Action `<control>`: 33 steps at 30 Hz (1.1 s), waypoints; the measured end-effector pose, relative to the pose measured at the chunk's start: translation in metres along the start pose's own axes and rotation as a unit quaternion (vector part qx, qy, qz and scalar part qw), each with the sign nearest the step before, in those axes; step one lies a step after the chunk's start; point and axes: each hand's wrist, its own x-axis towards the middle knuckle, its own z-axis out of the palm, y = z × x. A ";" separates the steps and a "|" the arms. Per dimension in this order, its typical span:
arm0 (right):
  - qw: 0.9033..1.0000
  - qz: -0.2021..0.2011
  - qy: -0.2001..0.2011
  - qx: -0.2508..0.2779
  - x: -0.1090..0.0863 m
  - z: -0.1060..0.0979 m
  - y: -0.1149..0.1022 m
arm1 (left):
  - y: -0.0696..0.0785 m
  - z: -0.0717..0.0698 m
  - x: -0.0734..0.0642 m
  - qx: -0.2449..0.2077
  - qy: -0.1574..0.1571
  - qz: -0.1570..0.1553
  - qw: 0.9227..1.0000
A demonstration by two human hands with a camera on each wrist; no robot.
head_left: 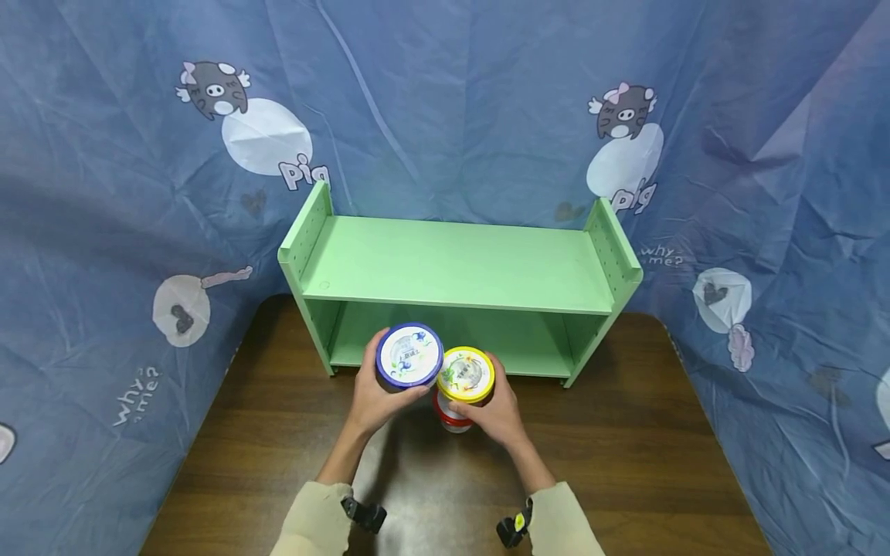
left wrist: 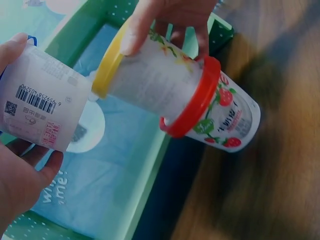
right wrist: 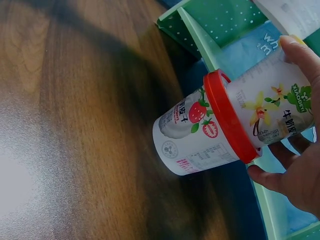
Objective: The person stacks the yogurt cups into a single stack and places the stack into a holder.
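Note:
My left hand (head_left: 370, 395) grips a tub with a blue lid (head_left: 410, 355), thumb and fingers around its side. In the left wrist view the white wall of this tub (left wrist: 42, 97) shows a barcode. With my right hand (head_left: 499, 408) I hold a yellow-lidded tub (head_left: 466, 374) printed with vanilla flowers. Beneath it is a red-lidded tub (right wrist: 192, 132) with strawberries; the yellow-lidded one stands on its lid. The blue-lidded tub is held close to the left of the yellow lid, overlapping its edge in the head view.
A light green two-level shelf (head_left: 452, 262) stands at the back of the brown wooden table (head_left: 612, 463), just behind the tubs. Its raised side panels flank the top board. A blue patterned cloth (head_left: 445, 100) hangs behind and on both sides.

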 end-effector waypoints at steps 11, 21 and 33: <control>1.000 0.004 -0.004 0.000 -0.001 0.000 0.001 | 0.011 0.015 0.009 -0.011 -0.030 0.017 0.999; 1.000 -0.011 -0.002 0.007 0.000 0.000 0.001 | 0.018 0.031 0.013 -0.018 -0.057 0.008 0.998; 1.000 -0.011 -0.005 0.019 -0.001 0.000 -0.002 | 0.022 0.046 0.017 -0.016 -0.082 -0.010 0.996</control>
